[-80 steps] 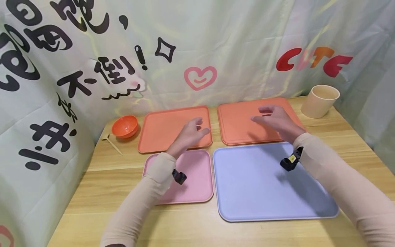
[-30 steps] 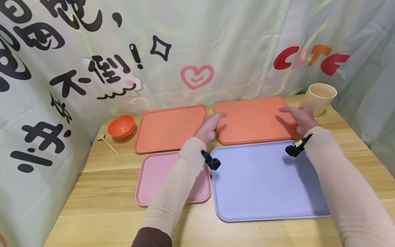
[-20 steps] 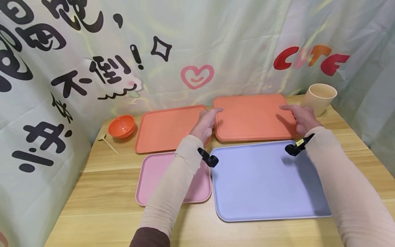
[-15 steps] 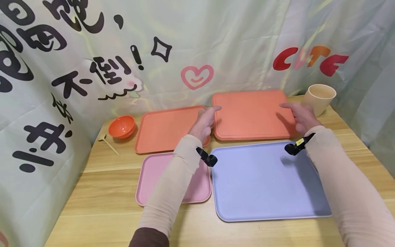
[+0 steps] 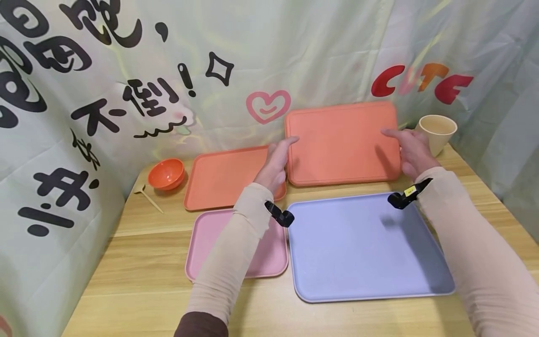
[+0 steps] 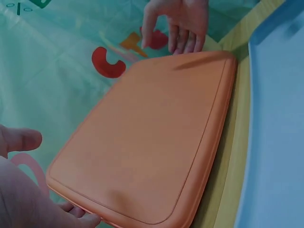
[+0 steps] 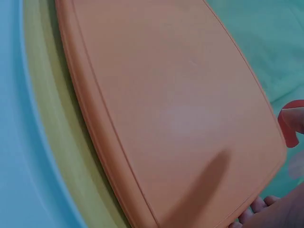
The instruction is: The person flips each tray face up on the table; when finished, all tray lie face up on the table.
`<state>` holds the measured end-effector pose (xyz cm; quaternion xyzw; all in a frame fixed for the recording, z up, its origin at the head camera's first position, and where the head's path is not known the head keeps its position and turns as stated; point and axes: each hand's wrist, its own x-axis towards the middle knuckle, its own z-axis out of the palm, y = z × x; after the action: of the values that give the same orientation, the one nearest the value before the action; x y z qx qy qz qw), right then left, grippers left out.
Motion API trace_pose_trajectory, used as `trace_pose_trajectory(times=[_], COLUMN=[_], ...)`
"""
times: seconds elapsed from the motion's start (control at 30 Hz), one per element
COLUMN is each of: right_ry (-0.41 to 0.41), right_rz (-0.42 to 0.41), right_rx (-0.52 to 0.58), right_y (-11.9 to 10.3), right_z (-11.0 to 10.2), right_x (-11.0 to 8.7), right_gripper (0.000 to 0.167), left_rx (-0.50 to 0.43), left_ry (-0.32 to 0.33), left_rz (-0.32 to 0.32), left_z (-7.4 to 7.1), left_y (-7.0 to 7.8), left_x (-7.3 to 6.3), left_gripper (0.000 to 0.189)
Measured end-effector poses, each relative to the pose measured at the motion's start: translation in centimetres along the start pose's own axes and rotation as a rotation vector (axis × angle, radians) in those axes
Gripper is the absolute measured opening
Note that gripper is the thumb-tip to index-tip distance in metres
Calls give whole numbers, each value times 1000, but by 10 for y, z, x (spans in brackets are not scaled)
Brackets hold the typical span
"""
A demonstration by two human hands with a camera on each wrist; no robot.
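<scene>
My left hand [image 5: 275, 164] and right hand [image 5: 414, 150] hold an orange rectangular tray [image 5: 343, 142] by its two short sides. In the head view its far edge is raised against the curtain, and the near edge is lower, close behind the blue tray [image 5: 366, 248]. The face turned up is smooth, with a thin line along the border. In the left wrist view, the left fingers [image 6: 80, 216] reach under the edge while the thumb stands clear above it. At the opposite end, the right fingers lie along the edge, thumb raised. The tray's underside is hidden.
Left of the held tray lies a second orange tray [image 5: 227, 175], partly behind the left hand. A pink tray [image 5: 210, 243] sits in front of it. An orange bowl [image 5: 166, 174] and a small wooden spoon [image 5: 149, 199] are at far left. A beige cup [image 5: 438, 133] stands behind the right hand.
Both hands came to the right orange tray's sides from above the trays. The tray has since risen off the table, its far edge tilting up; both hands rose with it.
</scene>
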<state>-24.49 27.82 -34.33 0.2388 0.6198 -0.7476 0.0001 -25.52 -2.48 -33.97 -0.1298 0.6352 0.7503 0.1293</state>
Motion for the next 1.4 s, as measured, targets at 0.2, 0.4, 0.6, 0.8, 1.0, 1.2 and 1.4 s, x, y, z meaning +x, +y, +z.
trace_pose_trajectory(times=[0.2,0.4,0.6,0.8,1.0,1.2,1.4], right_ry=[-2,-78,-163,-213,-255,-336,-323], right_rz=[-22,-49,-108,-139,-147,-144,-128], right_rx=[44,98,173,194,261,329,369], right_y=[-7,-11,-13,-14,-14,-12,-7], right_z=[5,8,10,10,7,3,-1], right_x=[-5,-12,-15,-21,-27,-32,-32], right_gripper=[69,110,101,84,74,85,61], left_rx=[-39,-87,-142,-141,-141,-162,-178], left_ry=[-32,-40,-33,-37,-96,-125,-95], left_rz=[40,81,74,91,152,181,140], left_z=[-3,-8,-12,-14,-17,-21,-27], left_y=[3,6,10,12,11,9,2], left_x=[0,-5,-9,-12,-18,-21,-21], left_gripper=[44,54,65,73,67,70,69])
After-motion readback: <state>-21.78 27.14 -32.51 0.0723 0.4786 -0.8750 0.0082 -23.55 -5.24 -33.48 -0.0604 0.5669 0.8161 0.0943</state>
